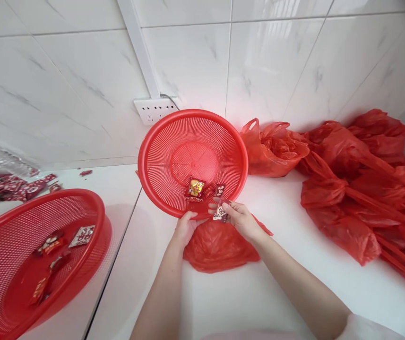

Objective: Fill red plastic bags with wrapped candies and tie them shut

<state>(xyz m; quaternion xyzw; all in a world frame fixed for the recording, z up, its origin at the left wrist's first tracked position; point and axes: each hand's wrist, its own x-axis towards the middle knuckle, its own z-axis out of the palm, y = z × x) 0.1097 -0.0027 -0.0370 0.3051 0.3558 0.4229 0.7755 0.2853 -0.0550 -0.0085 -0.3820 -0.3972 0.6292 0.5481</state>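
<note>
Pinching a small dark-red and white plastic-film packet point(219, 211) firmly in the right hand point(242, 220), likely feeling light, slick and crushable (best taken by a flat edge). Hovering by the near rim of a round red plastic mesh basket point(193, 153), above a thin red plastic bag point(219, 250). Resting the left hand point(185, 229) near that rim, grip hard to tell.

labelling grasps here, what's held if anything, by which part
The right hand holds a small packet by its right side; whether the left hand holds anything is unclear.
</note>
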